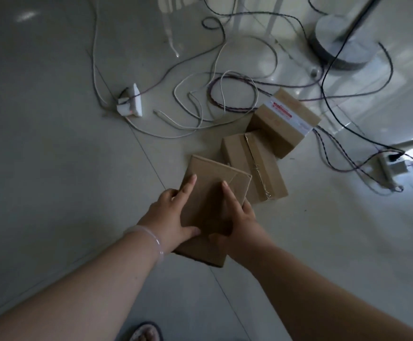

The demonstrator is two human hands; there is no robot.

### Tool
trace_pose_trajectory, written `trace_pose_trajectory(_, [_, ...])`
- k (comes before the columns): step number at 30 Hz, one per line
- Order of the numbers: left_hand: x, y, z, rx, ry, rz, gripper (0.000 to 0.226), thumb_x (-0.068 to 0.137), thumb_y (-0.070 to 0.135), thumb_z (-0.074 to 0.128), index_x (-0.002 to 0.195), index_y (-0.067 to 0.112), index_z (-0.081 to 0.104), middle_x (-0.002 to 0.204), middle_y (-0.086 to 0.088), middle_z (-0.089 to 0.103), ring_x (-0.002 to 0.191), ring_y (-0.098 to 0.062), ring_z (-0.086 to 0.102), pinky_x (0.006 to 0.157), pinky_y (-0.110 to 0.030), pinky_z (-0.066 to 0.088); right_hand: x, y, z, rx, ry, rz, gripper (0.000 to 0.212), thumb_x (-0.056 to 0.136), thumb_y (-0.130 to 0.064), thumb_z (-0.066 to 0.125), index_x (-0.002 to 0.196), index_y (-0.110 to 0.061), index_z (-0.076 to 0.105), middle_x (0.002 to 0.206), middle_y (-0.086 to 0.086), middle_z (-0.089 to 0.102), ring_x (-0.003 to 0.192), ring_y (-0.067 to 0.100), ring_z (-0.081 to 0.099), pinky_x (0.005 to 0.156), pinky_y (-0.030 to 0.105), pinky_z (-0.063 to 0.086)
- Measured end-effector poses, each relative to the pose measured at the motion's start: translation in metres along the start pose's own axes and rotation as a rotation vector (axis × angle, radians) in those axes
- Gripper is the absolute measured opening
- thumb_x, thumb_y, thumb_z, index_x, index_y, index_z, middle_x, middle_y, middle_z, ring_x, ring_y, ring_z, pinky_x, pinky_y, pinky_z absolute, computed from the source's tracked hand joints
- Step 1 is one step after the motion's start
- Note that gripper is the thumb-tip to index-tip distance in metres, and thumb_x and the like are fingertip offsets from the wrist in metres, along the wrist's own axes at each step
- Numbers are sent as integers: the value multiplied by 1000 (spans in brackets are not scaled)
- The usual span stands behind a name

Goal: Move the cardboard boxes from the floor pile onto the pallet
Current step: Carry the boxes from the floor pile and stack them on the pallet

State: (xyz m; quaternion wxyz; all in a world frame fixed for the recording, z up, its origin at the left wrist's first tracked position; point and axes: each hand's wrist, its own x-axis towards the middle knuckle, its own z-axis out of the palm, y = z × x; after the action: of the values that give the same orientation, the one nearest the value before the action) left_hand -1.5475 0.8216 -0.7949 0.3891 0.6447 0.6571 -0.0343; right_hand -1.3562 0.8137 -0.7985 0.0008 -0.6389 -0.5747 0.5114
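You stood over a tiled floor (53,124) strewn with cables (227,93). Near the fan base (343,43), a taped box (284,124) touched a 2nd box (252,166). Just beside those you held a 3rd box (210,185), your left hand (168,217) and right hand (240,217) each clasping a side, forefingers stretched along its top.
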Motion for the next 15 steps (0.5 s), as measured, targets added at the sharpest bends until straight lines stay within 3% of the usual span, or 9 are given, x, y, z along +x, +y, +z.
trace_pose_trajectory(4, [-71,33,-81,-94,82,-36,114,82,48,72,113,76,-33,145,0,26,126,-23,43,105,-39,40,-62,-86,-52,-112,-22,-76,114,80,-37,77,118,-84,-20,163,-6,-3,140,30,35,92,37,53])
trace_pose_trajectory(7, [-126,60,-144,-150,183,-66,116,82,45,73,110,78,-34,144,-1,27,126,-24,44,106,-41,39,-107,-152,-89,-192,-6,-173,113,82,-36,76,124,-81,-19,163,-6,-2,140,30,35,90,35,54])
trace_pose_trajectory(10, [-185,83,-195,-203,307,-100,118,82,43,73,109,78,-36,141,-1,28,122,-25,46,103,-41,42,-154,-212,-115,-253,11,-320,114,81,-34,77,125,-80,-17,164,-7,-5,141,28,34,99,39,51])
trace_pose_trajectory(15, [-297,89,-231,-311,471,-185,121,82,41,75,117,73,-36,140,-4,29,120,-23,47,100,-35,42,-233,-285,-117,-391,-58,-513,112,80,-35,78,134,-74,-13,162,-13,-6,142,26,32,98,36,51])
